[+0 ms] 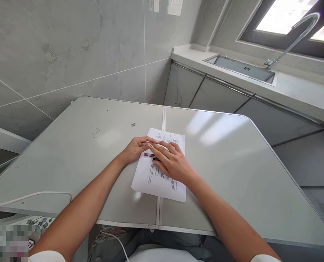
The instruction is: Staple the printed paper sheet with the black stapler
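A printed sheet of paper (162, 185) lies across the table's seam, its near edge curling up a little. Over its upper half my two hands meet. My left hand (136, 148) comes in from the left edge of the sheet, its thumb and fingers pinched together; what is between them is mostly hidden. My right hand (174, 162) curves over the left fingertips and over a small stapler (149, 155), of which only a shiny metal end and a bit of black show. The right thumb lies against its black part.
The pale folding table (219, 182) carries short staple strips (133, 124) and scattered loose staples (95, 131). A white cable (42, 193) crosses its left side. Beyond stand a tiled wall (96, 47) and a counter with a sink (240, 69) and tap (295, 40).
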`<act>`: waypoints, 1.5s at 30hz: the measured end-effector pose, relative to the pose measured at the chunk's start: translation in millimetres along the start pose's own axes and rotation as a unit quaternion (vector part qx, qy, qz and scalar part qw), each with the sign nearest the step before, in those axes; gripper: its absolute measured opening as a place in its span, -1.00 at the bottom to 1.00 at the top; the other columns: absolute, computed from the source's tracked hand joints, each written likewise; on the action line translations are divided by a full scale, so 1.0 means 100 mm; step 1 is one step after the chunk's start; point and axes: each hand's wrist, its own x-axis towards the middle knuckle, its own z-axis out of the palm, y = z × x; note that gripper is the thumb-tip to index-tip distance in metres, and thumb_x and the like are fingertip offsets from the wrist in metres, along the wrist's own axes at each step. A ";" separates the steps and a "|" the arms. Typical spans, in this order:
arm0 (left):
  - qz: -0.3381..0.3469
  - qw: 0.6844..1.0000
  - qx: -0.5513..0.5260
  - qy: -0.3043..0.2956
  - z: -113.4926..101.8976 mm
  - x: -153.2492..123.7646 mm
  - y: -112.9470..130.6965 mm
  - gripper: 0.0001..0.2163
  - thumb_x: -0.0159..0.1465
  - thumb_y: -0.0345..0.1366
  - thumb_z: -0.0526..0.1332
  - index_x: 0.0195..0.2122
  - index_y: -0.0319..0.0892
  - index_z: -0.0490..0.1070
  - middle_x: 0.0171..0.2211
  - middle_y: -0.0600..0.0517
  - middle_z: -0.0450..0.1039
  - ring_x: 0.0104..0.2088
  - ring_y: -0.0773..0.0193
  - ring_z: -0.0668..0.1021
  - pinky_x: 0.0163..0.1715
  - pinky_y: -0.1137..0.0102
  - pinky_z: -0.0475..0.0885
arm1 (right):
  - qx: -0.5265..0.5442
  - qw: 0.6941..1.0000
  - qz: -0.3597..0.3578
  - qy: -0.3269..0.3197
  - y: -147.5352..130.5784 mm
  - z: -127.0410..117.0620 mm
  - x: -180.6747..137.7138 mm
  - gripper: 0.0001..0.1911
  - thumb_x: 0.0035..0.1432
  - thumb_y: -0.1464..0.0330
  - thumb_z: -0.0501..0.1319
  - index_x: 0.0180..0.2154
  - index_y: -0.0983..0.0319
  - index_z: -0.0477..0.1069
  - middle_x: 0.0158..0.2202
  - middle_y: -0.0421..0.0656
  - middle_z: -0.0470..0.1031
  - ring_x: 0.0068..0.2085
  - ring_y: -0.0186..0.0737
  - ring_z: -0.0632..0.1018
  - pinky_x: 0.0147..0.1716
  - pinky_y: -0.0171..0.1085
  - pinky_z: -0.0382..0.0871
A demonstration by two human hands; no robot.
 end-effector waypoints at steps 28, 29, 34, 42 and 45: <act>-0.069 0.791 0.561 0.235 -0.51 0.09 -0.32 -0.76 0.43 -0.26 0.13 0.04 -0.10 0.52 0.11 -0.12 0.55 0.16 -0.07 0.49 0.20 0.02 0.33 | 0.092 0.873 0.450 0.165 1.58 0.22 -0.71 -0.63 0.21 0.24 0.25 0.01 0.13 0.65 -0.08 -0.06 0.50 -0.21 -0.13 0.49 -0.04 -0.02 0.47; -0.065 0.793 0.556 0.241 -0.51 0.09 -0.30 -0.82 0.41 -0.29 0.15 -0.07 -0.10 0.53 0.00 -0.10 0.59 0.06 -0.03 0.53 0.11 0.07 0.38 | 0.090 0.876 0.434 0.190 1.54 0.20 -0.68 -0.65 0.23 0.23 0.25 0.00 0.14 0.64 -0.09 -0.07 0.50 -0.24 -0.14 0.50 -0.07 -0.03 0.48; -0.020 0.822 0.516 0.240 -0.50 0.09 -0.28 -0.91 0.37 -0.37 0.19 -0.17 -0.11 0.47 -0.21 -0.04 0.54 -0.11 0.06 0.52 -0.05 0.18 0.43 | 0.179 0.924 0.262 0.215 1.07 0.13 -0.43 -0.73 0.42 0.19 0.16 -0.09 0.14 0.60 -0.17 -0.08 0.57 -0.16 -0.10 0.56 -0.14 -0.09 0.50; 0.044 0.908 0.382 0.167 -0.34 0.09 -0.24 -0.83 0.42 -0.25 0.18 -0.19 -0.12 0.57 -0.13 -0.06 0.53 -0.16 0.18 0.55 -0.17 0.32 0.46 | 0.254 0.961 0.106 0.036 0.51 0.35 -0.27 -0.49 0.33 0.12 0.33 0.23 0.13 0.40 -0.09 -0.03 0.58 -0.11 -0.05 0.58 -0.07 -0.07 0.52; 0.042 0.907 0.382 0.171 -0.25 0.09 -0.20 -0.82 0.47 -0.22 0.12 -0.15 -0.10 0.51 -0.14 -0.04 0.58 -0.14 0.16 0.56 -0.10 0.30 0.44 | 0.257 0.960 0.101 0.048 0.53 0.38 -0.28 -0.54 0.33 0.13 0.34 0.18 0.13 0.44 -0.14 -0.03 0.59 -0.15 -0.08 0.59 -0.11 -0.09 0.53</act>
